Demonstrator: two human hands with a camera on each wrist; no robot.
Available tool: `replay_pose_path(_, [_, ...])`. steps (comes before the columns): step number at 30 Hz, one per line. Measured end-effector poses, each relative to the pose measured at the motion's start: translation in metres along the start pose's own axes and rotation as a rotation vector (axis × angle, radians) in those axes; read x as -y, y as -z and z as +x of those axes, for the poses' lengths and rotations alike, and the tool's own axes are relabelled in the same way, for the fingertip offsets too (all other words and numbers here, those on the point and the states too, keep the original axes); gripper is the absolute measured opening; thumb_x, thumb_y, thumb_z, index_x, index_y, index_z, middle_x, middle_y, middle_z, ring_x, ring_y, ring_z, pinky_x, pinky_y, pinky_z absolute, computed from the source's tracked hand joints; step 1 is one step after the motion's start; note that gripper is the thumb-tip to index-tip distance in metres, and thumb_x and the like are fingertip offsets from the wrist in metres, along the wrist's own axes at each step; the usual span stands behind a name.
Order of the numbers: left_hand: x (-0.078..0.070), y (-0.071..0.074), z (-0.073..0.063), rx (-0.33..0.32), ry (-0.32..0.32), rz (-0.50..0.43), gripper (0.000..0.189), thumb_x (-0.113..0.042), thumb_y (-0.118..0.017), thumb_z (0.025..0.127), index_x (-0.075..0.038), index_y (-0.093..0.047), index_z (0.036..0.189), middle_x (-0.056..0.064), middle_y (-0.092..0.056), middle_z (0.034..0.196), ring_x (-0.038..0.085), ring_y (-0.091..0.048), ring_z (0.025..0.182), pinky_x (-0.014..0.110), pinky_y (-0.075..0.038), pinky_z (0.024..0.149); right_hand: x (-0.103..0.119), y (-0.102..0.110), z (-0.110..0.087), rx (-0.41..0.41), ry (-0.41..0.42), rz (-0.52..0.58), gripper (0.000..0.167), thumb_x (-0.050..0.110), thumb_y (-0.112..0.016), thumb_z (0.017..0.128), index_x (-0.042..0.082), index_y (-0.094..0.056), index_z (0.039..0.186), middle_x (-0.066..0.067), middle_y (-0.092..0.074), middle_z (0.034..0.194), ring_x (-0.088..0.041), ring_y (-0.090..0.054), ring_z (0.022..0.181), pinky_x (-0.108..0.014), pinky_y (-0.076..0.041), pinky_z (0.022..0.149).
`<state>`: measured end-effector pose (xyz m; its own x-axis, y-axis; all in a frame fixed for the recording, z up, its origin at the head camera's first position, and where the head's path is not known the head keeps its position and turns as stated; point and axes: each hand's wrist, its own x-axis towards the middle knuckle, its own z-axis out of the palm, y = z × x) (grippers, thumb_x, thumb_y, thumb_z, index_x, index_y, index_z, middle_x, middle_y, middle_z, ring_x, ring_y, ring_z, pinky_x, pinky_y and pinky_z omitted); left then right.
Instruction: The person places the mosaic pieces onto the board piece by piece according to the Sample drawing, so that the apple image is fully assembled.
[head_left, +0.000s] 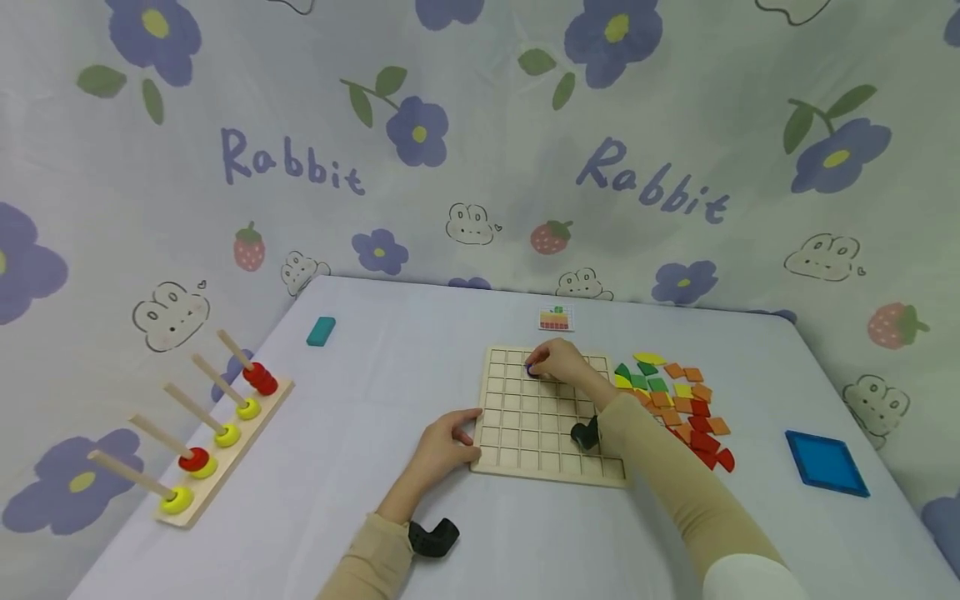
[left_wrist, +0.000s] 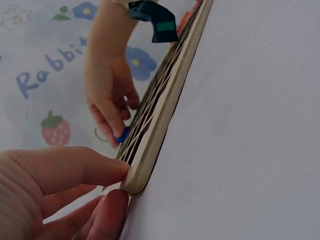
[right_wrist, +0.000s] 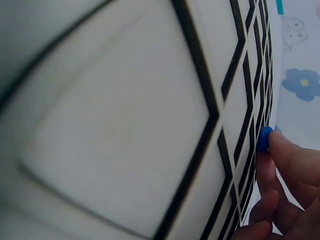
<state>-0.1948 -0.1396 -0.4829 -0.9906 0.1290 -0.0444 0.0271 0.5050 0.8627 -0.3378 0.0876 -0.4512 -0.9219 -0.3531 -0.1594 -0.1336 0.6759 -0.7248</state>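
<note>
A wooden grid board (head_left: 517,429) with square cells lies flat on the white table. At its left side, my left hand (head_left: 441,446) pinches the frame between thumb and fingers; the left wrist view has this grip at the board's corner (left_wrist: 137,180). My right hand (head_left: 558,363) is over the upper left cells and pinches a small blue piece (right_wrist: 264,139) by its edge. The piece has a rounded side and touches or nearly touches the grid. Its full shape is hidden by the fingers (right_wrist: 287,155).
Loose red, orange, yellow and green tiles (head_left: 701,423) lie right of the board, partly behind my right sleeve. A picture card (head_left: 556,318) lies behind it. Further off are a blue tray (head_left: 827,463), a teal block (head_left: 321,331) and a peg stand with rings (head_left: 240,442).
</note>
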Motion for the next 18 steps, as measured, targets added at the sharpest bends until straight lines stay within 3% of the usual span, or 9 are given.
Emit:
replay_pose_path(5, [-0.0003,0.0007,-0.0005,-0.003,-0.006,0.005,0.061,-0.001,-0.068,0.066,-0.010,-0.057,0.126,0.002,-0.057,0.076,0.013,-0.049,0.067,0.024,-0.041,0.055,0.0029,-0.0010,-0.0036,0.014,0.014,-0.003,0.015,0.010,-0.062,0.086,0.004,-0.070,0.097,-0.007,-0.066,0.091,-0.016,-0.054,0.074,-0.026,-0.043,0.064])
replay_pose_path(12, [0.0007,0.0005,-0.0004,0.006,-0.011,0.005,0.061,-0.002,-0.068,0.067,-0.010,-0.057,0.126,0.003,-0.057,0.079,0.014,-0.049,0.069,0.024,-0.041,0.055,0.0036,-0.0033,-0.0041,-0.004,0.019,-0.070,0.012,0.012,-0.063,0.085,0.006,-0.071,0.093,-0.005,-0.066,0.088,-0.017,-0.055,0.077,-0.028,-0.043,0.067])
replay_pose_path(18, [0.0009,0.0010,0.0001,0.005,-0.028,-0.003,0.060,-0.001,-0.067,0.067,-0.009,-0.057,0.126,0.004,-0.057,0.081,0.013,-0.050,0.069,0.023,-0.041,0.056,0.0030,-0.0024,-0.0036,-0.006,-0.002,-0.051,0.015,0.011,-0.060,0.087,0.006,-0.072,0.094,-0.005,-0.067,0.088,-0.015,-0.055,0.071,-0.026,-0.043,0.063])
